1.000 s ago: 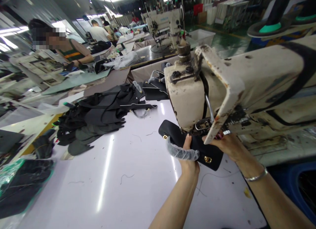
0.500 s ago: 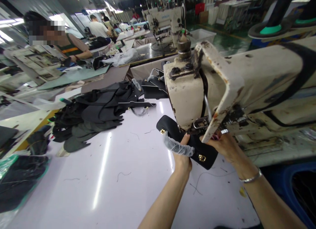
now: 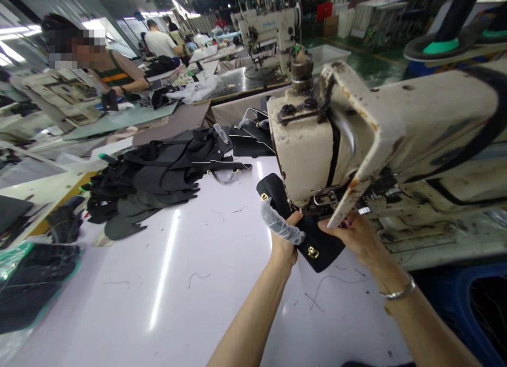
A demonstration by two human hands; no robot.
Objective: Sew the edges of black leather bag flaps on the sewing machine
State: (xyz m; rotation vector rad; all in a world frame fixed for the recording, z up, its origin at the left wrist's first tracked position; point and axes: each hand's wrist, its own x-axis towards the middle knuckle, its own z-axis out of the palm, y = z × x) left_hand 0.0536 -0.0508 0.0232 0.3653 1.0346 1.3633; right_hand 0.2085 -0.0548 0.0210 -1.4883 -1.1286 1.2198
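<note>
At white tabletop [image 3: 222, 298] in sewing room [image 3: 372, 66], clamping black panel [image 3: 327, 251] in left hand [image 3: 284, 245], touching it with right hand [image 3: 358, 240], with closure unclear behind guard [image 3: 355, 181] and needle area hidden.

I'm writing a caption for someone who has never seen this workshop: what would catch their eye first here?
Probably the big, rust-stained cream sewing machine, which fills the right side. Under its head, the left hand and right hand hold a black piece with gold fittings and a plastic-wrapped handle. Next, the heap of dark cut pieces toward the left on the pale tabletop.
</note>
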